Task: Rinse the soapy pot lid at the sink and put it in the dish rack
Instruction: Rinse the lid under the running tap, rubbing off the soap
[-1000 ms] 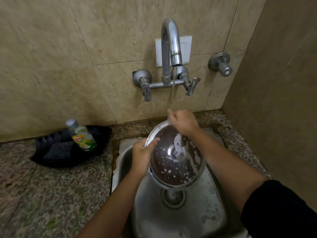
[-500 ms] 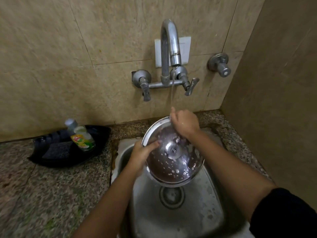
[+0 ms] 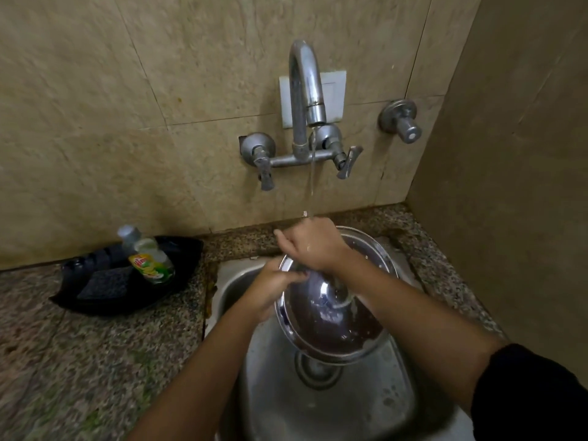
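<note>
Suds fleck the round, shiny steel pot lid (image 3: 331, 316), which is held tilted over the steel sink (image 3: 391, 405), dark inner face toward the camera, high edge at 12 o'clock, low edge at 6 above the drain. Left hand (image 3: 273, 286) pinches its 9 o'clock rim. Right hand (image 3: 313, 243), loosely curled under the tap's stream (image 3: 311, 173), rests against the top edge; whether it grips is unclear.
</note>
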The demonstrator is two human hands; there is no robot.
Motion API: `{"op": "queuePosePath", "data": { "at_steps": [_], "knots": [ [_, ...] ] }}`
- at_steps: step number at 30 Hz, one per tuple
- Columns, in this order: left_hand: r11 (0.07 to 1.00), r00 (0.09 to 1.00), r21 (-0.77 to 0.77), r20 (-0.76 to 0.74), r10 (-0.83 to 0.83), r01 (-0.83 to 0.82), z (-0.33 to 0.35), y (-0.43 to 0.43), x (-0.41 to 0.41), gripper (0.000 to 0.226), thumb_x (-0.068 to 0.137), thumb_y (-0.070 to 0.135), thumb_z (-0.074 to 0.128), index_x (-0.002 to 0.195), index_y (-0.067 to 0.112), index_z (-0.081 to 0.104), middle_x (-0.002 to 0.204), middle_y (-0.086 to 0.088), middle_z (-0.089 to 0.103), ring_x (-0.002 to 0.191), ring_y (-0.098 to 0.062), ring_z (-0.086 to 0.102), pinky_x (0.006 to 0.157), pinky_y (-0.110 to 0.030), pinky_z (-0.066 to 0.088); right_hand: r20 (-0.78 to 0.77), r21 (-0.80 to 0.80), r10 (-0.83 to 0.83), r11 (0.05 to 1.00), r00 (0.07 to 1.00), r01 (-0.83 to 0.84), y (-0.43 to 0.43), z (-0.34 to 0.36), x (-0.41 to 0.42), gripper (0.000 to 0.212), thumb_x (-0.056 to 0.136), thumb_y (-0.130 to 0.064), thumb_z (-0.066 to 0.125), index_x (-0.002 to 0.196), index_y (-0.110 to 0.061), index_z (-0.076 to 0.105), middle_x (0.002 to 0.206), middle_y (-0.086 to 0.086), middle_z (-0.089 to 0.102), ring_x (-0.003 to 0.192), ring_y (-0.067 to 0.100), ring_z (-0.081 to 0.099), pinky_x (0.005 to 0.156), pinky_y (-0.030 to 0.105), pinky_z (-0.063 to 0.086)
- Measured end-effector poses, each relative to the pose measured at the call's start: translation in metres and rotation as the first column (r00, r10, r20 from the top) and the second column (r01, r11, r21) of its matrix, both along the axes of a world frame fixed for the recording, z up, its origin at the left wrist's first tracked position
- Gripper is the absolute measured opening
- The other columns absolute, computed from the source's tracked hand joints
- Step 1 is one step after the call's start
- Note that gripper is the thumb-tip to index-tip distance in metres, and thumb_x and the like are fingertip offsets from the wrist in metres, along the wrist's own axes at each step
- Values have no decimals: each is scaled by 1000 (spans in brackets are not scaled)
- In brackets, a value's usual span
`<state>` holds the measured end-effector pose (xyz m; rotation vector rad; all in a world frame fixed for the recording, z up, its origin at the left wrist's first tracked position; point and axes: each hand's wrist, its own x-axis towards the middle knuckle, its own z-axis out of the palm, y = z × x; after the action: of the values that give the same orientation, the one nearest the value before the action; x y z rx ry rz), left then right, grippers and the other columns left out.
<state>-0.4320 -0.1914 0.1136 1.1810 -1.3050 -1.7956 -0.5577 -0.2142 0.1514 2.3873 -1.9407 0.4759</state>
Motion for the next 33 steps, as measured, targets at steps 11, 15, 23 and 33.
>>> {"op": "queuePosePath", "data": {
  "at_steps": [11, 15, 23, 33],
  "knots": [
    [997, 994, 55, -95, 51, -46, -5, 10, -2, 27, 88, 13, 63, 113, 6, 67, 103, -14, 74, 93, -27, 71, 83, -37, 55, 176, -85, -239, 963, 955, 256, 1, -15, -13, 55, 99, -41, 29, 75, -11, 68, 72, 17, 69, 70, 35, 65, 62, 34, 44],
    [949, 949, 167, -127, 289, -267, -11, 17, 2, 29, 93, 36, 55, 100, 13, 71, 95, -11, 76, 88, -28, 71, 77, -39, 58, 251, -96, -512, 831, 821, 548, 8, -36, -53, 48, 99, -31, 31, 83, -5, 68, 78, 19, 69, 74, 35, 62, 62, 34, 39],
    [894, 901, 226, -110, 419, -388, -15, 16, -12, 48, 95, 47, 45, 111, 7, 67, 106, -16, 73, 95, -24, 72, 85, -36, 56, 118, 100, 177, 977, 977, -189, 64, -68, 1, 57, 101, -36, 23, 153, -21, 5, 162, -2, 6, 148, 11, -1, 119, 33, 0],
    [885, 898, 198, -45, 437, -421, -20, 23, 1, 42, 94, 46, 47, 96, 12, 72, 91, -10, 77, 85, -26, 72, 82, -40, 56, 75, 27, -264, 964, 961, 263, 30, -65, -35, 69, 95, -50, 28, 151, -14, 11, 160, 5, 11, 148, 19, 6, 121, 40, 12]
  ]
}}
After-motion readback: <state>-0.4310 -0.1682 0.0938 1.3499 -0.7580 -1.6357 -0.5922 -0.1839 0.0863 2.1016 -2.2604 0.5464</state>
